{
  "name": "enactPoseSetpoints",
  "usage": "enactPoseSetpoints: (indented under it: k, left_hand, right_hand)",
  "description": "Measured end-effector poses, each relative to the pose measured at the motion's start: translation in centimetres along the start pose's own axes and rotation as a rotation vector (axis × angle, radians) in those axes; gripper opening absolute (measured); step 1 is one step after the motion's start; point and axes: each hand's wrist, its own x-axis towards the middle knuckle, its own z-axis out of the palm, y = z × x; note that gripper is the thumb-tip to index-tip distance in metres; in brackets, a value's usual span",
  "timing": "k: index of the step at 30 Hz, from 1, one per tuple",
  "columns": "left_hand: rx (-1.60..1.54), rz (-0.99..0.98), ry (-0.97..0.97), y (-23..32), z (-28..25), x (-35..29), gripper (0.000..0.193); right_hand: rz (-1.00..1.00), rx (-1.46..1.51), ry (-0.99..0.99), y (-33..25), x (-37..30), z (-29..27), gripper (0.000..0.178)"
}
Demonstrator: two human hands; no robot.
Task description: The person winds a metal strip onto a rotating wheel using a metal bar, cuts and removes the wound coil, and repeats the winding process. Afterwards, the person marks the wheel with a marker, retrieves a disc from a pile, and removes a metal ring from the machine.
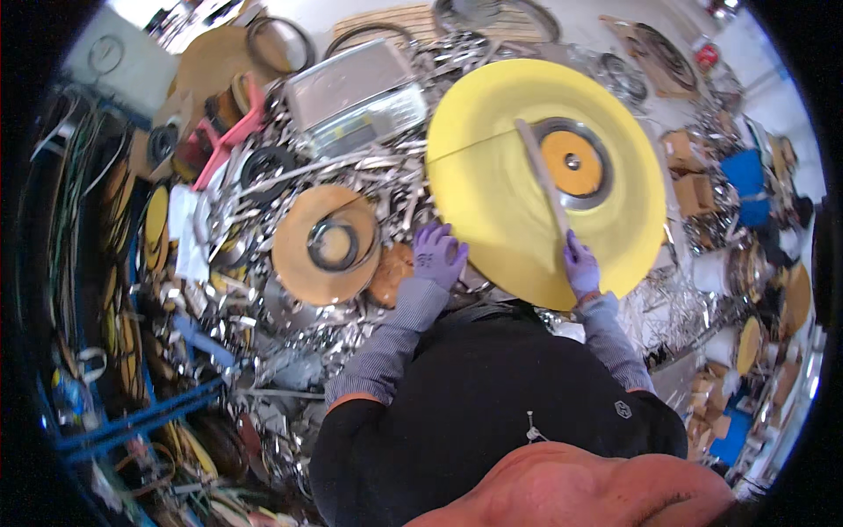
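A large yellow disc [474, 202] stands in front of me, with a dark ring [602, 195] and an orange core [566, 162] around its hub. My right hand [581, 268], in a purple glove, is closed on the lower end of a long flat stick [546, 180]. The stick lies across the disc's face, left of the core. Beside the disc's lower left edge is my gloved left hand [436, 255], thumb and fingers apart, nothing visible in it. Whether it touches the rim I cannot tell.
Left of my left hand lies a smaller tan disc [294, 233] with a dark ring. Shiny metal strip scrap [395, 176] covers much of the floor. Beyond are a clear-lidded box [351, 88] and a pink frame [233, 136]. Blue rack bars [140, 422] stand at left, cardboard boxes [694, 195] at right.
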Motion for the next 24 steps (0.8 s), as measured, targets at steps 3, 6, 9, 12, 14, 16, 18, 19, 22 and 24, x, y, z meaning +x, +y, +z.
enactPoseSetpoints:
  k: [3,6,9,12,14,16,18,19,22,24]
  left_hand:
    - [0.17,-0.188,0.323,-4.9,-6.0,-4.9,0.024]
    - [0.358,-0.539,0.724,-9.3,-10.7,-8.4,0.038]
    - [0.372,-0.909,0.626,-12.0,-13.7,-9.9,0.041]
    - [0.452,-0.808,0.463,-13.2,-13.9,-10.2,0.04]
    - [0.531,-0.749,0.37,-13.5,-13.3,-10.6,0.04]
    - [0.509,-0.824,0.365,-14.6,-12.7,-10.1,0.04]
    - [0.51,-0.82,0.443,-15.6,-12.2,-10.0,0.04]
    - [0.488,-0.805,0.449,-15.9,-12.0,-10.0,0.04]
    - [0.485,-0.766,0.5,-16.5,-11.6,-10.2,0.039]
    - [0.513,-0.743,0.463,-16.6,-11.5,-10.3,0.045]
  right_hand:
    - [-0.049,0.007,0.09,0.4,-2.6,0.2,0.041]
    - [-0.05,0.006,0.08,0.7,-4.0,0.4,0.041]
    - [-0.053,0.043,0.074,0.8,-4.4,0.6,0.041]
    - [-0.075,0.055,0.067,0.9,-4.3,0.6,0.042]
    - [-0.044,0.062,0.05,1.1,-4.3,0.8,0.042]
    - [-0.078,-0.005,0.058,1.2,-4.3,1.1,0.043]
    - [-0.044,0.022,0.039,1.3,-4.3,1.3,0.042]
    - [-0.083,0.023,0.07,1.3,-4.4,1.4,0.042]
    - [-0.134,-0.039,0.076,0.5,-4.4,1.3,0.042]
    - [-0.03,0.081,0.03,-0.6,-4.6,0.7,0.042]
